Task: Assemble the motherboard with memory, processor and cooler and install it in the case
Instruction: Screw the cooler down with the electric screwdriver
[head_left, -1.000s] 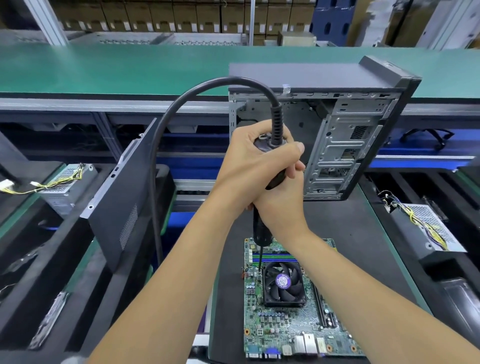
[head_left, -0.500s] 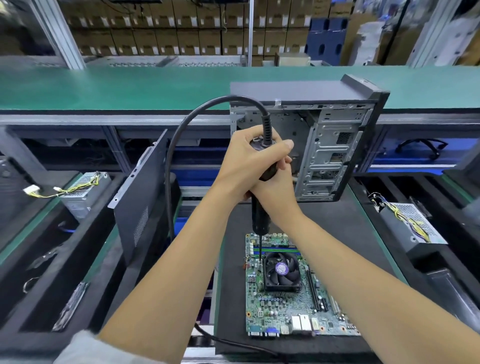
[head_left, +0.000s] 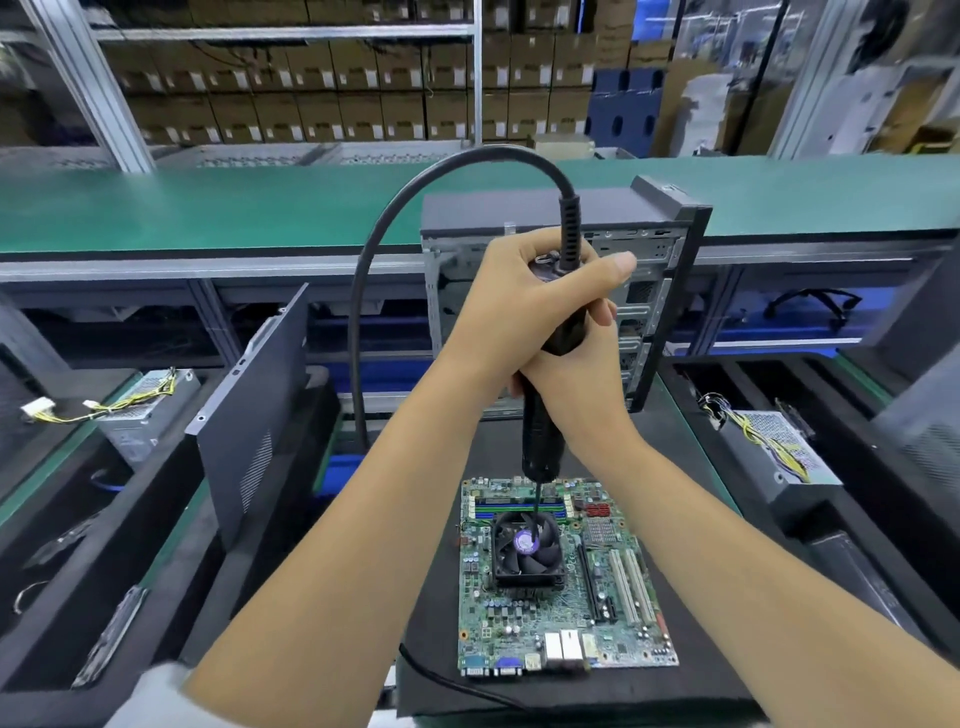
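Both hands wrap the driver at mid-frame: the left hand curls round its upper barrel, thumb lying across the top beside the strain relief where the cable arches away to the left, and the right hand grips from the right side just below, fingers mostly hidden behind the tool. Neither is at all open. The bit runs down to the cooler, its tip near the fan's upper right corner; whether it sits in a screw I cannot tell. This cooler stands on the board, which lies flat on a dark mat at lower centre, memory seated along its far edge. I judge the board light and stiff but fragile, with bare components and solder points, best lifted by its bare edges or by the cooler body, never by the slots. The driver looks rigid and fairly heavy, and its stiff cable may tug sideways, hence the two-handed hold. Behind the hands stands the open case, upright and well apart from the board.
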